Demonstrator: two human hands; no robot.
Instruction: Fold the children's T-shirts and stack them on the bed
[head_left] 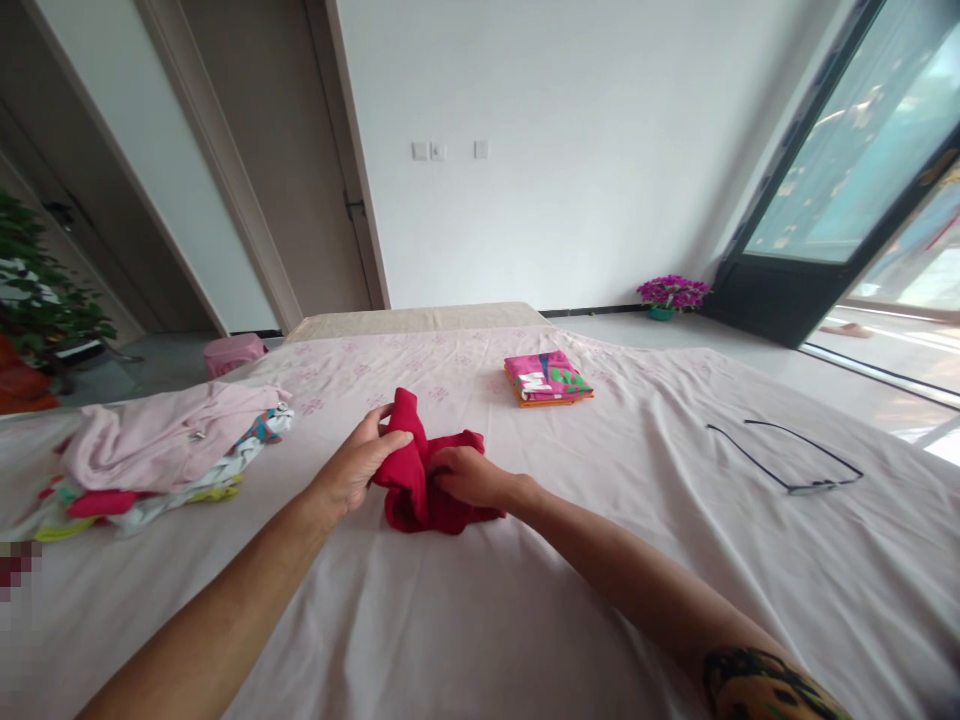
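Observation:
A red cloth garment (409, 505) lies bunched on the sheet in front of me; its exact kind does not show. My left hand (367, 450) grips a raised, folded part of it, thumb on top and fingers behind. At the garment's right side, my right hand (465, 475) is closed, its curled fingers pressed into the folds and partly hidden there. Beyond the hands sits a neat stack of folded clothes (547, 378), pink print above orange. On the left, a loose heap of clothes (165, 440) has a pale pink piece on top.
Black-framed glasses (825, 487) rest on the right of the pale sheet (600, 560). A pink stool (234, 352) and a leafy plant (37, 280) stand at the left. Purple flowers (673, 292) in a green pot are on the floor by the glass door (817, 190).

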